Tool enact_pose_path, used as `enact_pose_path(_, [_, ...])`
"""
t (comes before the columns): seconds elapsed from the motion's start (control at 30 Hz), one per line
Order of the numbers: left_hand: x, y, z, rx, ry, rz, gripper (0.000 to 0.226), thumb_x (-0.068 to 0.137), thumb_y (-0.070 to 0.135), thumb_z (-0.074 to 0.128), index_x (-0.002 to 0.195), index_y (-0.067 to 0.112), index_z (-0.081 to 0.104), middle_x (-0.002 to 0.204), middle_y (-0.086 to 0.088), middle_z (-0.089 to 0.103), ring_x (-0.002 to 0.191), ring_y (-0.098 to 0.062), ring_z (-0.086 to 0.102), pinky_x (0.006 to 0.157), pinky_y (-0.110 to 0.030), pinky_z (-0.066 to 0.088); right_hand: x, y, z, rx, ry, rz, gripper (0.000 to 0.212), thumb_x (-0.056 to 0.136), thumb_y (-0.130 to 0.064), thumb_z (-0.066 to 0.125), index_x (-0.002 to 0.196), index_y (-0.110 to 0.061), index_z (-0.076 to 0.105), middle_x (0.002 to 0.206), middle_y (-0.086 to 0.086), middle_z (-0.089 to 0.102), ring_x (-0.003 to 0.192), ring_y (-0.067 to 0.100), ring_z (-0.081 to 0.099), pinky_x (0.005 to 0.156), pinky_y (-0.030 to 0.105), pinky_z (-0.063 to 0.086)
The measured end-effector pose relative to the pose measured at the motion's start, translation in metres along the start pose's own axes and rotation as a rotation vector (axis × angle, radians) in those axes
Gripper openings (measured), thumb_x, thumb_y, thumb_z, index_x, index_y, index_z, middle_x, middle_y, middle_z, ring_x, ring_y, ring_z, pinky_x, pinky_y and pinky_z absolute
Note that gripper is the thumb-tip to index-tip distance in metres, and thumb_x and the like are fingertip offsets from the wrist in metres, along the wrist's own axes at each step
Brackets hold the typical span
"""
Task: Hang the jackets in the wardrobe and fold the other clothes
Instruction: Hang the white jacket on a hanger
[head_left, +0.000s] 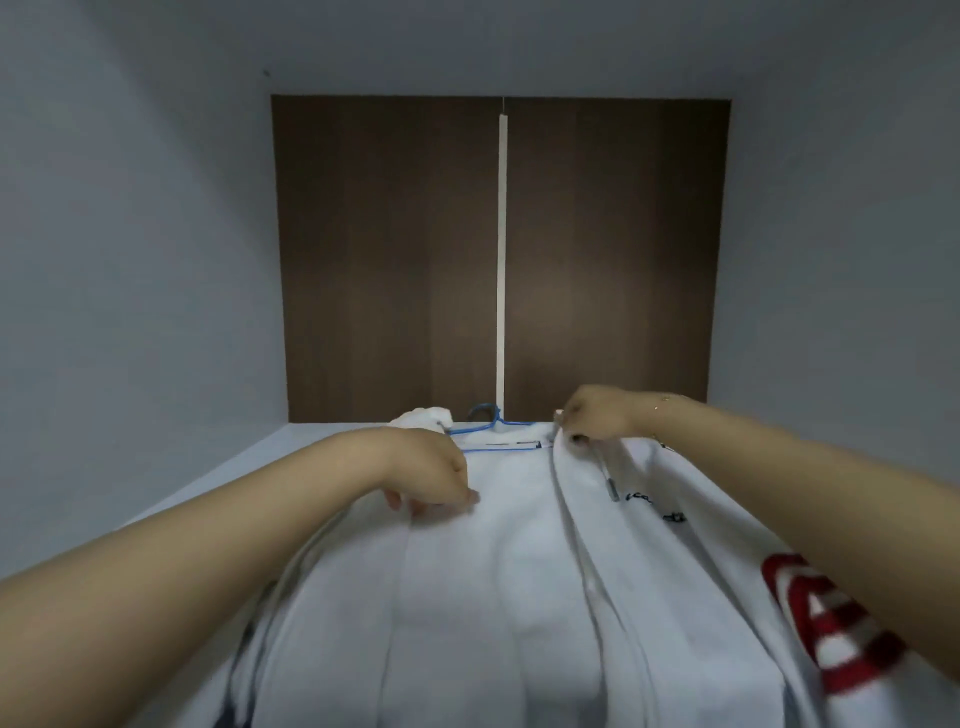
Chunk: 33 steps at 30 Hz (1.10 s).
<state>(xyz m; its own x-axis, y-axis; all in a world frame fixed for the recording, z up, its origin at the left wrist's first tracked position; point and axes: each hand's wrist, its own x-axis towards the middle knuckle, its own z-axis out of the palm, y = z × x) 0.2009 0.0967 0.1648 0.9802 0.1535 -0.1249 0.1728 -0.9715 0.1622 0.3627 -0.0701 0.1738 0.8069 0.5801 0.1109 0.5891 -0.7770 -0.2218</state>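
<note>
- Our left hand (434, 475) lies knuckles up on the white jacket (498, 587), fingers curled down and pinching a fold of the cloth at its left front panel.
- Our right hand (597, 415) sits farther back at the collar, fingers bunched together and gripping the jacket's right front edge; we cannot tell how far the thumb is tucked under.
- The jacket lies spread open on a white surface (218, 483), collar away from us, its two front panels parted.
- A blue hanger (488, 423) shows inside the collar, its hook pointing toward the brown back panel (389, 260).
- A red-and-white patch (831, 618) marks the right side, with a drawstring (608, 475) lying just beside our right hand.
</note>
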Motion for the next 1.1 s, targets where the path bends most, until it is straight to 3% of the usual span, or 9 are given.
enact_pose_path(0.07, [-0.029, 0.002, 0.008, -0.03, 0.042, 0.038, 0.039, 0.097, 0.04, 0.051, 0.114, 0.007, 0.065, 0.088, 0.0, 0.058, 0.08, -0.014, 0.055, 0.074, -0.028, 0.052, -0.039, -0.01, -0.001, 0.204, 0.115, -0.045, 0.033, 0.098, -0.019, 0.05, 0.102, 0.008, 0.068, 0.108, 0.022, 0.069, 0.104, 0.037, 0.062, 0.084, 0.031, 0.048])
enact_pose_path(0.13, [-0.057, 0.003, 0.018, -0.101, 0.133, 0.091, 0.036, 0.097, 0.034, 0.052, 0.111, 0.005, 0.068, 0.093, -0.005, 0.062, 0.083, -0.019, 0.057, 0.072, -0.029, 0.052, -0.087, -0.025, 0.0, 0.269, 0.196, -0.095, 0.029, 0.098, -0.02, 0.052, 0.11, -0.002, 0.071, 0.114, 0.012, 0.07, 0.108, 0.025, 0.063, 0.097, 0.032, 0.047])
enact_pose_path(0.23, [-0.097, 0.003, 0.04, -0.356, 0.248, 0.161, 0.025, 0.094, 0.025, 0.056, 0.105, 0.009, 0.072, 0.103, -0.011, 0.071, 0.09, -0.023, 0.065, 0.069, -0.022, 0.051, -0.163, -0.05, 0.017, 0.251, 0.272, -0.153, 0.029, 0.095, -0.024, 0.055, 0.1, -0.003, 0.073, 0.106, 0.013, 0.072, 0.09, 0.017, 0.064, 0.084, 0.023, 0.047])
enact_pose_path(0.33, [-0.142, 0.004, 0.071, -0.498, 0.445, 0.26, 0.016, 0.092, 0.018, 0.059, 0.092, 0.018, 0.074, 0.094, 0.005, 0.073, 0.08, -0.007, 0.062, 0.059, -0.005, 0.041, -0.235, -0.069, 0.052, 0.301, 0.38, -0.198, 0.025, 0.093, -0.02, 0.057, 0.092, -0.001, 0.073, 0.1, 0.01, 0.073, 0.089, 0.017, 0.064, 0.074, 0.013, 0.045])
enact_pose_path(0.43, [-0.188, 0.005, 0.112, -0.745, 0.527, 0.336, 0.017, 0.091, 0.016, 0.059, 0.085, 0.024, 0.073, 0.09, 0.012, 0.072, 0.084, -0.006, 0.066, 0.073, -0.018, 0.051, -0.3, -0.077, 0.094, 0.545, 0.425, -0.17, 0.02, 0.094, -0.018, 0.058, 0.096, -0.016, 0.078, 0.099, -0.012, 0.074, 0.094, -0.001, 0.065, 0.082, 0.01, 0.047])
enact_pose_path(0.6, [-0.225, 0.008, 0.204, -1.185, 0.233, 0.264, 0.018, 0.095, 0.008, 0.057, 0.09, 0.016, 0.072, 0.094, 0.003, 0.075, 0.085, -0.009, 0.069, 0.069, -0.015, 0.054, -0.365, -0.069, 0.176, 1.03, 0.151, -0.032, 0.023, 0.098, -0.01, 0.053, 0.111, -0.008, 0.072, 0.106, 0.001, 0.074, 0.1, 0.015, 0.069, 0.089, 0.031, 0.056])
enact_pose_path(0.73, [-0.231, 0.0, 0.268, -1.674, -0.007, 0.054, 0.013, 0.09, 0.013, 0.062, 0.099, 0.009, 0.071, 0.097, -0.008, 0.075, 0.083, -0.013, 0.072, 0.071, -0.023, 0.057, -0.382, -0.063, 0.239, 1.237, 0.202, 0.177, 0.024, 0.098, -0.007, 0.05, 0.11, -0.006, 0.071, 0.104, 0.006, 0.075, 0.1, 0.023, 0.068, 0.085, 0.032, 0.056])
enact_pose_path(0.87, [-0.231, -0.022, 0.312, -2.247, -0.191, -0.181, 0.04, 0.092, 0.031, 0.058, 0.117, 0.001, 0.065, 0.112, -0.013, 0.072, 0.091, -0.021, 0.073, 0.077, -0.033, 0.054, -0.383, -0.055, 0.292, 1.519, 0.269, 0.448, 0.024, 0.098, -0.011, 0.049, 0.106, -0.002, 0.07, 0.101, 0.012, 0.074, 0.087, 0.021, 0.068, 0.078, 0.028, 0.056])
enact_pose_path(1.1, [-0.218, -0.053, 0.335, -2.785, -0.345, -0.203, 0.064, 0.086, 0.048, 0.065, 0.12, -0.007, 0.062, 0.125, -0.015, 0.063, 0.106, -0.025, 0.066, 0.08, -0.04, 0.057, -0.36, -0.042, 0.347, 2.099, 0.087, 0.907, 0.052, 0.095, -0.05, 0.051, 0.106, -0.001, 0.066, 0.104, 0.013, 0.07, 0.096, 0.025, 0.066, 0.069, 0.037, 0.059])
